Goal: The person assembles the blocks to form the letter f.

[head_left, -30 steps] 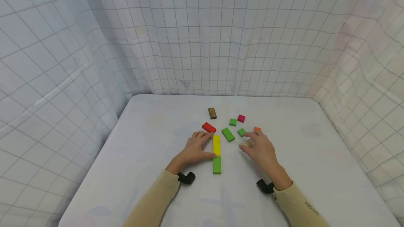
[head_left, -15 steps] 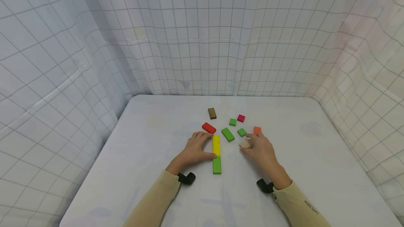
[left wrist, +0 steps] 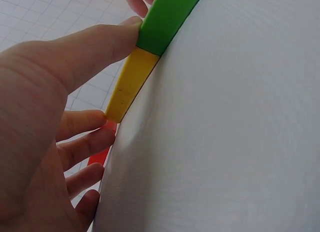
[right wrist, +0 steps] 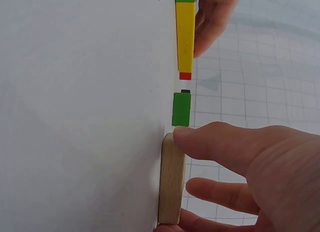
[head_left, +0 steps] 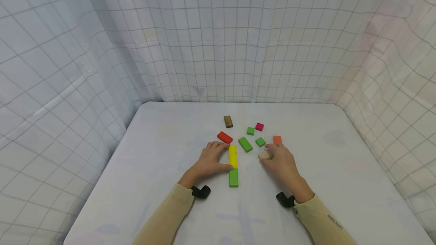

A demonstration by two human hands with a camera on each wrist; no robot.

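My left hand (head_left: 208, 161) spans a yellow block (head_left: 233, 155), its thumb at the seam with a green block (head_left: 233, 179) lying end to end with it. In the left wrist view the index fingertip touches the yellow block's far end, and the other fingers are loosely bent beside a red block (left wrist: 97, 158). My right hand (head_left: 283, 163) holds a pale wooden block (right wrist: 171, 184) between thumb and fingers at its two ends. From the head view, that hand partly covers the wooden block, which rests on the table.
Beyond the hands lie a brown block (head_left: 228, 121), a longer green block (head_left: 245, 144), two small green blocks, a crimson block (head_left: 259, 126) and an orange block (head_left: 277, 140). The white table (head_left: 170, 135) is bordered by grid-patterned curtains (head_left: 218, 48).
My right fingers have drawn back slightly from a small green block and come round the wooden block, which now shows more. My left hand and the yellow and green blocks stay put.
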